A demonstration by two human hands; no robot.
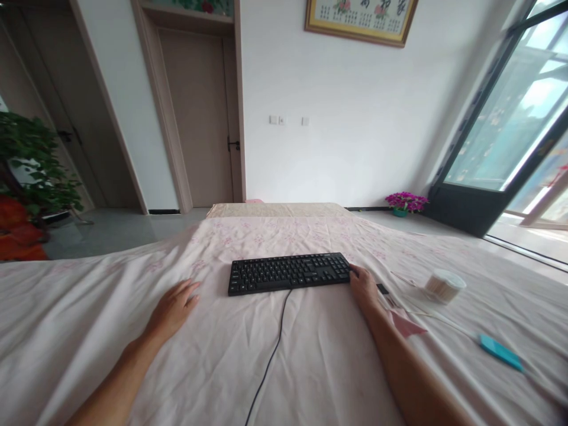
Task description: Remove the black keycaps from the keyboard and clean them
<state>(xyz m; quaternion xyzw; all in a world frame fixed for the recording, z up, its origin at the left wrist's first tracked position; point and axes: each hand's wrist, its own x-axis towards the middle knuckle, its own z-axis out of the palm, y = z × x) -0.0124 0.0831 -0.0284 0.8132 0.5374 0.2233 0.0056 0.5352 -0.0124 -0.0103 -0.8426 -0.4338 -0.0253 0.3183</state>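
Observation:
A black keyboard (290,273) lies on a pale, flower-printed cloth (213,367). Its black cable (277,343) leaves the near long edge and runs toward me. My right hand (364,285) is at the keyboard's right end, its fingers closed on the edge; part of the grip is hidden. To the left of the keyboard, my left hand (175,305) rests on the cloth with fingers stretched out, apart from the keyboard and holding nothing. Just right of my right hand are a small black piece (382,289) and a pink scrap of fabric (407,325).
A clear round tub of what look like cotton swabs (445,286) stands at the right. Nearer me lies a flat teal object (501,352), and a thin white cord (444,320) crosses the cloth. Purple flowers (406,202) stand on the floor by the glass door.

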